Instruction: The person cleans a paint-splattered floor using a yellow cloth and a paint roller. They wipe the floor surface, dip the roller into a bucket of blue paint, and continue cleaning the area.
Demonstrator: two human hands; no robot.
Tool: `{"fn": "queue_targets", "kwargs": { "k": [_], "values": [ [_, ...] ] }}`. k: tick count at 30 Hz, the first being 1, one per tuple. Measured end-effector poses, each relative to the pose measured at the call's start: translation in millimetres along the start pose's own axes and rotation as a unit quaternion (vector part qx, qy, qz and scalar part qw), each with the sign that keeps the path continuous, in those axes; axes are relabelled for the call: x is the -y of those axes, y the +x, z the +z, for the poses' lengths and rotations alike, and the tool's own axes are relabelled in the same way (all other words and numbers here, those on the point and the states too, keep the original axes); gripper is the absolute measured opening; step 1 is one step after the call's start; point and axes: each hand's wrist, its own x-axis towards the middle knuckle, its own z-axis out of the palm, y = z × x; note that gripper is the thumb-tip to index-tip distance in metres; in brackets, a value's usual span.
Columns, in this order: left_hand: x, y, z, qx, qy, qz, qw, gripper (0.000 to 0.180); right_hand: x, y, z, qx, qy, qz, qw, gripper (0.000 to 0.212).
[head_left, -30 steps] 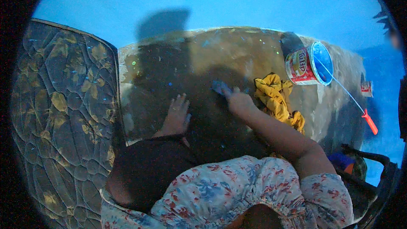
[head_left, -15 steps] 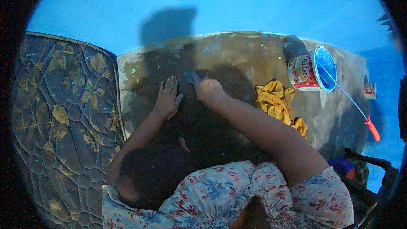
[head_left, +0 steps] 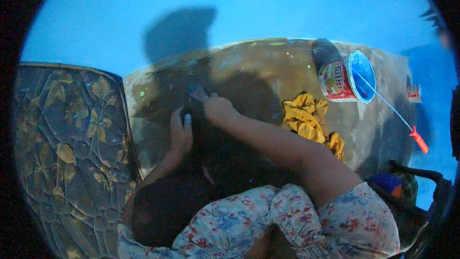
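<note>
My right hand [head_left: 220,110] is closed round the handle of a small flat scraper [head_left: 198,92], whose bluish blade points to the far left and rests on or just above the stained floor [head_left: 230,69]. Shadow hides the blade's edge. To its left and nearer to me, my left hand [head_left: 182,132] stands turned on its side with the fingers apart. Nothing shows in it, and one fingertip carries a pale blue smear.
A dark quilted mattress [head_left: 72,153] stands at the left, and a blue wall [head_left: 268,9] lies beyond the floor. On the right are a crumpled yellow cloth [head_left: 306,117], a paint bucket [head_left: 335,81] with a red-handled roller [head_left: 418,141], and a dark bag [head_left: 402,211].
My left hand has turned from lying flat on the floor to its side, slightly nearer to me. The right hand has shifted a little left with the scraper. The whole view has tilted slightly.
</note>
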Motion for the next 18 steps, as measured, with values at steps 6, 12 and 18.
{"fn": "queue_targets", "kwargs": {
  "k": [6,12,18],
  "values": [
    [-71.0,-14.5,2.7,0.190,-0.422,-0.360,0.810,0.028,8.6,-93.2,-6.8,0.040,0.253,-0.011,0.967,0.063],
    [-35.3,-23.9,3.0,0.186,-0.400,-0.266,0.857,0.021,-111.4,-205.4,-53.3,-0.121,-0.117,-0.013,0.986,0.070],
    [-42.9,-2.8,-43.8,0.025,-0.397,-0.205,0.894,0.019,-193.3,-272.2,-36.6,-0.028,-0.190,0.125,0.973,0.056]
  ]
}}
